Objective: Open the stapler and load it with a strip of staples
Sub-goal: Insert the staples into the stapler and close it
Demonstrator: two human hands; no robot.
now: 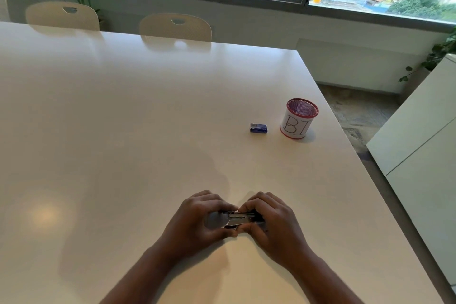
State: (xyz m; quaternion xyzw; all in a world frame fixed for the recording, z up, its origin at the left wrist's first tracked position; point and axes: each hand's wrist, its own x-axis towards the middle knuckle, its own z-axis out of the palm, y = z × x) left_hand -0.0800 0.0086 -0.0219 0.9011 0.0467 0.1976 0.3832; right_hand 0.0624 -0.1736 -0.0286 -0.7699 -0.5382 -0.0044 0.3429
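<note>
A small metal stapler (239, 219) lies between both hands near the table's front edge, its silver staple channel showing along the top. My left hand (197, 219) grips its left end. Its right end is held by my right hand (274, 219), fingertips on the top rail. Most of the stapler's body is hidden under the fingers, and I cannot tell whether a strip of staples sits in the channel. A small blue staple box (258, 128) rests on the white table (123, 131), far ahead and to the right of the hands.
A red mesh cup (299, 118) wrapped in white paper with letters stands right of the staple box, near the table's right edge. Two pale chairs (175, 27) are tucked in at the far side. A white cabinet (424, 145) stands to the right.
</note>
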